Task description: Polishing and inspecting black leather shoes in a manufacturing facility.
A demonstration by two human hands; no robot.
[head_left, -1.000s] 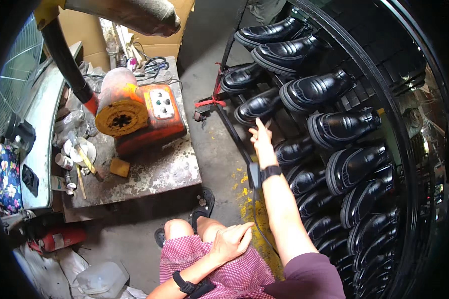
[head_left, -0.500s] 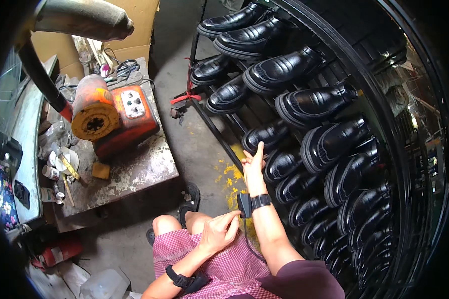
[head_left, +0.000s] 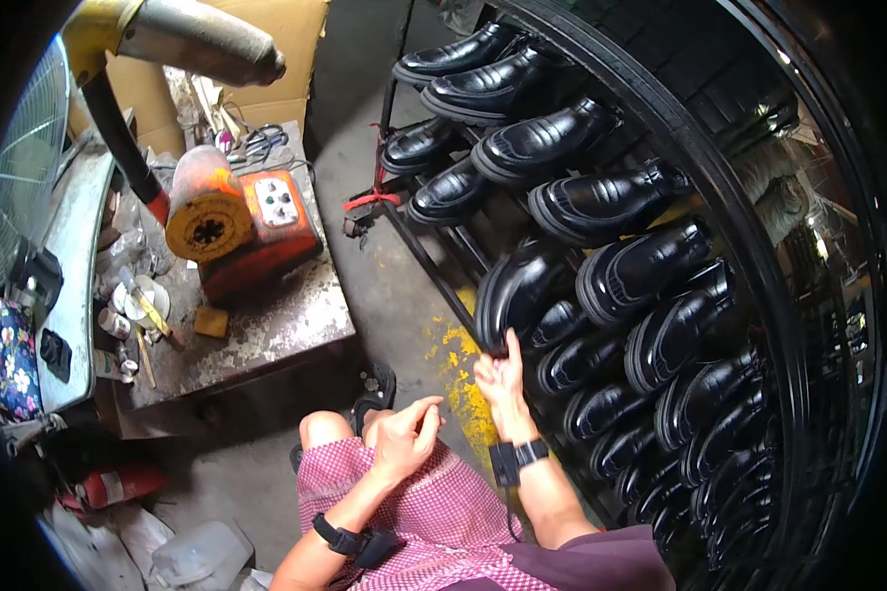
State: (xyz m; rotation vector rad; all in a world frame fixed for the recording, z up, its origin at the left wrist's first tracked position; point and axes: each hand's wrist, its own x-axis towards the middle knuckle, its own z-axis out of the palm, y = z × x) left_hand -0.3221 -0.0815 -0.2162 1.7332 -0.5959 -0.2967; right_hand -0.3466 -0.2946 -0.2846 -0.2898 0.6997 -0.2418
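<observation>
1. The right hand [head_left: 501, 382] was up against the toe of a black shoe [head_left: 522, 286] at the rack's near side. I couldn't tell whether the fingers had closed around it; a mere fingertip touch could have let the smooth, glossy toe slip.
2. The left hand [head_left: 407, 440] was well apart from the right, loosely curled and empty above the checked cloth [head_left: 419, 522] on the person's lap. With nothing beneath the shoe from that side, a slip could have gone uncaught.
3. That shoe sat tilted, out of line with its row, and a small shoe [head_left: 559, 323] lay just beside it. A sideways swing might have knocked the two together and scuffed the shine.
4. From the wrist device [head_left: 506, 463] a cable [head_left: 511, 522] ran down past the lap; a long reach might have pulled it tight or snagged it.
5. The black rack [head_left: 431, 268] had open bars, so a shoe nudged off its support could have dropped through to the floor.
6. Farther left, the orange machine [head_left: 261, 261] stood on a cluttered bench [head_left: 310, 320]; a careless turn towards it might have scraped the leather.
</observation>
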